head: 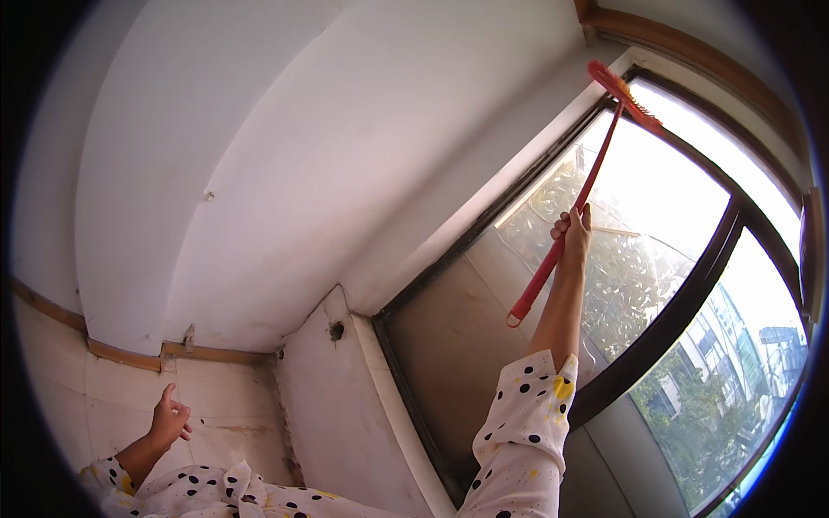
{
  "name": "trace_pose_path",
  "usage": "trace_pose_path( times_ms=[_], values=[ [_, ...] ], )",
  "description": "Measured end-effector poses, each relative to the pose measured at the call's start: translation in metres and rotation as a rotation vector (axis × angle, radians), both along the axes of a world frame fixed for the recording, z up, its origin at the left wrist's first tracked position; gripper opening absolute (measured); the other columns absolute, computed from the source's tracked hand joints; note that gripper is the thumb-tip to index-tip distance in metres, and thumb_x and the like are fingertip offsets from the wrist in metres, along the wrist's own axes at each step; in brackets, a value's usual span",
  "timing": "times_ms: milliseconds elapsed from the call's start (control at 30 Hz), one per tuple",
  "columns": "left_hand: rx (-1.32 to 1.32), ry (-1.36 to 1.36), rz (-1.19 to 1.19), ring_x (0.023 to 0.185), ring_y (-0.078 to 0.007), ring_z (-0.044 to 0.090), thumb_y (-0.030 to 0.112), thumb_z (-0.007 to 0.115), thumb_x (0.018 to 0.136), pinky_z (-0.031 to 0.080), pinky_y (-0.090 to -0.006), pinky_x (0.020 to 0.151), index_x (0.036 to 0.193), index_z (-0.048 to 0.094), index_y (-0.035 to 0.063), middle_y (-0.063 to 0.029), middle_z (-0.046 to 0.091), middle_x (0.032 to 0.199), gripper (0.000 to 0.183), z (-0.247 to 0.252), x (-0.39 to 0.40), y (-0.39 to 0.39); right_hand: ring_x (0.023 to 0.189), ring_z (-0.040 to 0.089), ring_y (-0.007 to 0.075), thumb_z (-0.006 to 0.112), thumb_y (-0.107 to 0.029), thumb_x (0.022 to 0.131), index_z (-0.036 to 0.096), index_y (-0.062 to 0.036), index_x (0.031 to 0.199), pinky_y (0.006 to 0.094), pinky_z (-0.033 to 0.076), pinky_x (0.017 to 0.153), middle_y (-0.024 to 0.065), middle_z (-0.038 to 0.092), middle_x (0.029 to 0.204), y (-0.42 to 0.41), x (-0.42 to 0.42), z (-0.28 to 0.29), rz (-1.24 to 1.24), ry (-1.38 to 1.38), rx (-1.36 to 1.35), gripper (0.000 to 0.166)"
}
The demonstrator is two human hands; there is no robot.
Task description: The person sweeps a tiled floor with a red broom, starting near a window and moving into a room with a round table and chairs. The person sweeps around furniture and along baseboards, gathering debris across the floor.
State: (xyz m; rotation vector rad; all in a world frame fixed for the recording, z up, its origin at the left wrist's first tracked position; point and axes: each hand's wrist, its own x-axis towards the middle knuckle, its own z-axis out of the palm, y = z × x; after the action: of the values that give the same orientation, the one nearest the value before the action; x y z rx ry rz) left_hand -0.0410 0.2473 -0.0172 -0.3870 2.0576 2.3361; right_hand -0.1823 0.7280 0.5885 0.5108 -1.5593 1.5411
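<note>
My right hand [572, 230] is closed around the shaft of a red long-handled plastic brush [599, 155], above its thicker grip with a hanging loop at the end. The brush head, with red and some orange bristles, lies at the upper left part of the dark window frame [703, 158]; whether it touches the frame I cannot tell. My left hand [170, 417] is at the lower left, held away from the window, fingers apart and holding nothing. Both arms wear white sleeves with dark and yellow spots.
A white wall [363, 162] adjoins the window glass [660, 168]. Tan trim [129, 355] edges the tiled surface [214, 395] at the lower left. A dark hole [337, 331] marks the wall near the corner. Trees and buildings show through the glass.
</note>
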Motion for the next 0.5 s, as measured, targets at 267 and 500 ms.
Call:
trace_pose_path(
  times_ms=[267,500],
  values=[
    [0.009,0.016,0.114,0.05,-0.0177,0.057,-0.002,0.05,0.083,0.049,-0.0292,0.036,0.141,0.014,0.0074,-0.01,0.05,0.088,0.069,-0.002,0.022,-0.01,0.049,0.037,0.0058,0.045,-0.013,0.095,0.044,-0.0158,0.117,0.019,0.031,0.037,0.0009,0.045,0.071,0.009,-0.035,0.03,0.423,-0.076,0.01,0.023],
    [-0.009,-0.017,0.174,0.05,-0.0178,0.057,-0.001,0.051,0.083,0.05,-0.0294,0.036,0.141,0.014,0.0078,-0.0099,0.05,0.089,0.069,0.007,0.029,-0.018,0.051,0.035,0.0049,0.045,-0.012,0.095,0.045,-0.0098,0.119,0.016,0.03,0.037,0.0018,0.044,0.075,0.025,-0.037,0.009,0.824,0.018,-0.102,0.024]
  ],
)
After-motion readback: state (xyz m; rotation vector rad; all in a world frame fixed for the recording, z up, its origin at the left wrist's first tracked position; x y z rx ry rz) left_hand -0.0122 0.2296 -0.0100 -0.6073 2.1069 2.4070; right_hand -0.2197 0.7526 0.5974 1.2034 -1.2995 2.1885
